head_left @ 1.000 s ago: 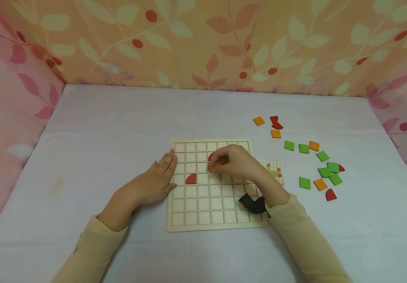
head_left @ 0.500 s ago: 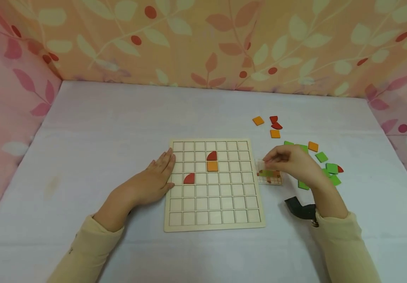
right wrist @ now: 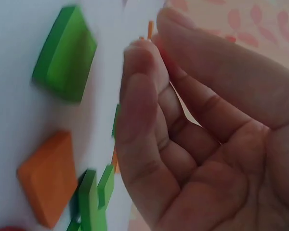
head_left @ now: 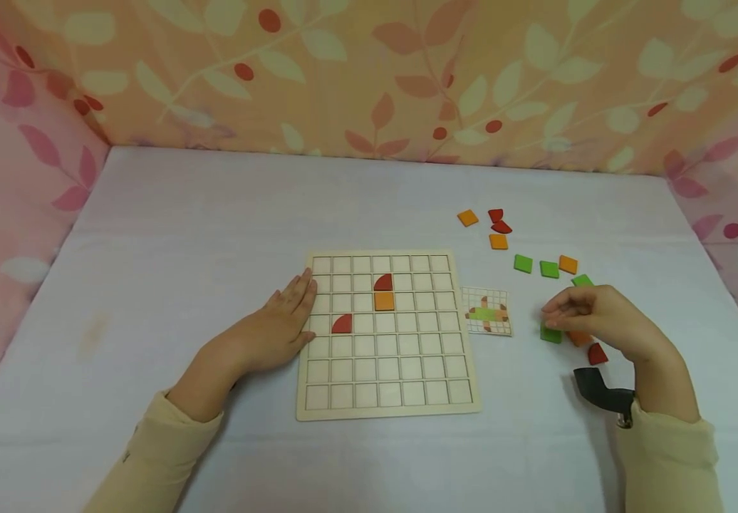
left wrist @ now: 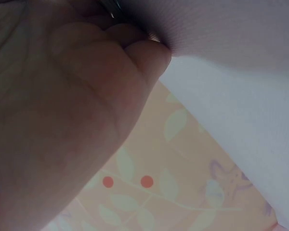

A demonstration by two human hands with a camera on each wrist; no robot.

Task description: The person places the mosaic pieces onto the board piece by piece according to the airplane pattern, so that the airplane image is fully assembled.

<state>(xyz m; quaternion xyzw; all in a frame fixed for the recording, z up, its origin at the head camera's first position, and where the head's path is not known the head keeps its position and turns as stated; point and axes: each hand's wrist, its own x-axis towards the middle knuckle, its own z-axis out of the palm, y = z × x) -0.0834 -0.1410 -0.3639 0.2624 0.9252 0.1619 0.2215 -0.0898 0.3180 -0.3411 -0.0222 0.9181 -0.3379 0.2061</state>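
A pale wooden grid board (head_left: 388, 413) lies on the white cloth. On it sit one orange square tile (head_left: 385, 301), a red quarter-round tile (head_left: 383, 283) touching its far side, and another red quarter-round tile (head_left: 342, 324) further left. My left hand (head_left: 273, 331) rests with straight fingers on the board's left edge. To the right, my right hand (head_left: 606, 320) hovers over loose tiles with loosely curved fingers, nothing between them. A green square tile (head_left: 551, 333) is just below its fingertips. The right wrist view shows a green tile (right wrist: 62, 53) and an orange tile (right wrist: 50, 178) beside the fingers.
A small pattern card (head_left: 487, 312) lies against the board's right side. Several loose green, orange and red tiles spread beyond it, among them an orange tile (head_left: 468, 218) and a red quarter-round tile (head_left: 597, 354). A flowered curtain (head_left: 369, 85) stands along the back.
My right hand has moved right, from the orange tile on the board, past the card, to the loose tiles. The orange tile stays on the board. My left hand keeps its place.
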